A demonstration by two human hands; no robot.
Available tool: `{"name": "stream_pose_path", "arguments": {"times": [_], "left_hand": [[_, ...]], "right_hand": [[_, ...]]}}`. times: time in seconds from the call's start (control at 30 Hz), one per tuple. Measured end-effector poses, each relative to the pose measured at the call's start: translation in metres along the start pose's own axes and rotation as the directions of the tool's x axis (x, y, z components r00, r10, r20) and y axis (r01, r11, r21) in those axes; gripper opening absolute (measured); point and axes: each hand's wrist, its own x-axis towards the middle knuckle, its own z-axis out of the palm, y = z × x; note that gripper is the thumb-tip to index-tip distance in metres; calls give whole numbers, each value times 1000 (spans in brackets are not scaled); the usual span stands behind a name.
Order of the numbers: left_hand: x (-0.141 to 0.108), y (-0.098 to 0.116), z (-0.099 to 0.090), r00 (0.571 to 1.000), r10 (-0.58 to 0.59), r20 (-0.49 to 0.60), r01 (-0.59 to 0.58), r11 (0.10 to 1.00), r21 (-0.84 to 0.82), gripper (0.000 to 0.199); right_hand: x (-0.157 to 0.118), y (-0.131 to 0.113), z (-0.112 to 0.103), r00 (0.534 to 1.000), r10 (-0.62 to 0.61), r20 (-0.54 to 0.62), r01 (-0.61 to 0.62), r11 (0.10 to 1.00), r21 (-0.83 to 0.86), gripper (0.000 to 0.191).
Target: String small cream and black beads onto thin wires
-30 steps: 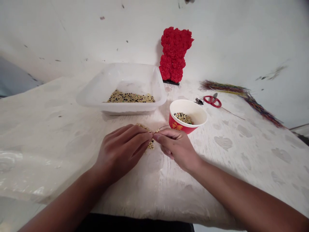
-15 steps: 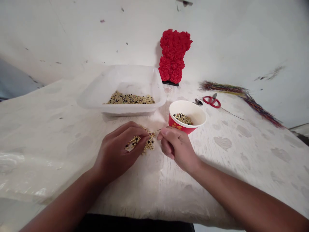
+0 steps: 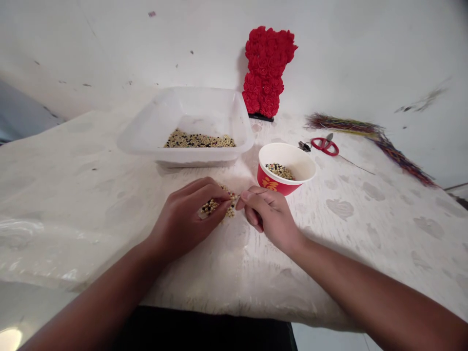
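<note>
In the head view, my left hand (image 3: pixel 193 212) is closed in a pinch over a small heap of beads (image 3: pixel 210 207), mostly cream with some black. What its fingertips hold is too small to make out. Facing it, my right hand (image 3: pixel 268 212) pinches a thin wire (image 3: pixel 261 192) between thumb and forefinger. The fingertips of both hands are close together, with a narrow gap between them. Just behind my right hand stands a red and white paper bowl (image 3: pixel 268 180) with beads (image 3: pixel 281 171) in it.
A white plastic tub (image 3: pixel 204 155) holding many similar beads stands behind my left hand. A red rose figure (image 3: pixel 266 73) is against the wall. Red-handled scissors (image 3: pixel 325 146), a small black item (image 3: pixel 304 146) and a bundle of coloured strands (image 3: pixel 376 136) lie at the back right.
My hands have come closer together, the left moving right toward the right hand's fingertips. Both keep their pinch. The camera view has shifted slightly.
</note>
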Motion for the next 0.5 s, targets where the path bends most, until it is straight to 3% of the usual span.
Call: {"name": "stream_pose_path", "arguments": {"times": [0.17,0.3,0.4,0.5], "left_hand": [[2,-1,0,1000,-6,19,5,999,38,4],[-1,0,-11,999,-47,25,46,997,60,4],[-7,2,-26,992,-121,23,117,987,112,3],[-17,3,-41,977,-213,22,206,961,185,4]], "right_hand": [[0,-1,1,1000,-10,22,11,999,-45,35],[-2,-2,0,999,-23,33,26,993,-117,30],[-5,-1,-2,992,-117,38,123,960,-252,25],[-8,1,-3,971,-204,129,239,884,-401,13]]}}
